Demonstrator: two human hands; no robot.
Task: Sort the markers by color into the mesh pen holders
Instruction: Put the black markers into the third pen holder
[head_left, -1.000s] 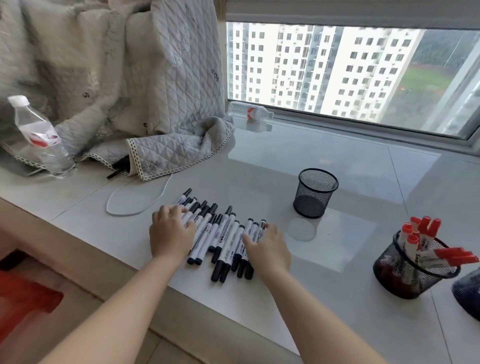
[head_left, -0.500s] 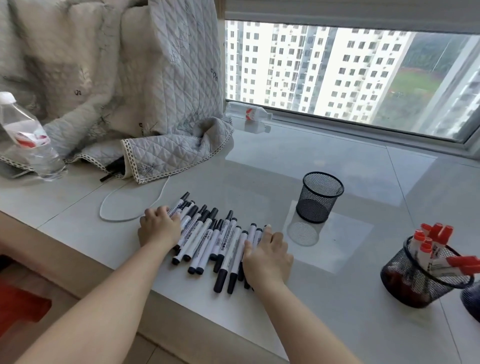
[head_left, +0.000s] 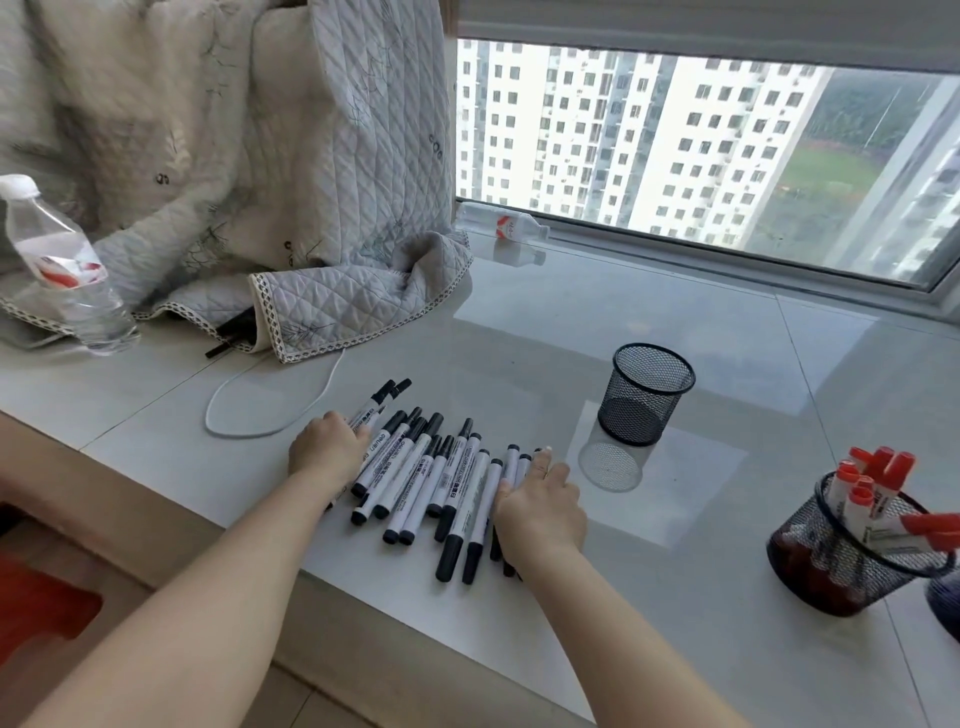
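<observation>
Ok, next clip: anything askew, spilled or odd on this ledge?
Nothing spilled. One water bottle lies on its side by the window, and a red marker hangs almost flat over the red holder's rim. The black markers lie loose; their holder stands empty.

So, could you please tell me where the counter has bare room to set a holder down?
Bare: between the empty mesh holder and the red-marker holder, and the near edge right of the right hand. Crowded: the black markers between both hands.
</observation>
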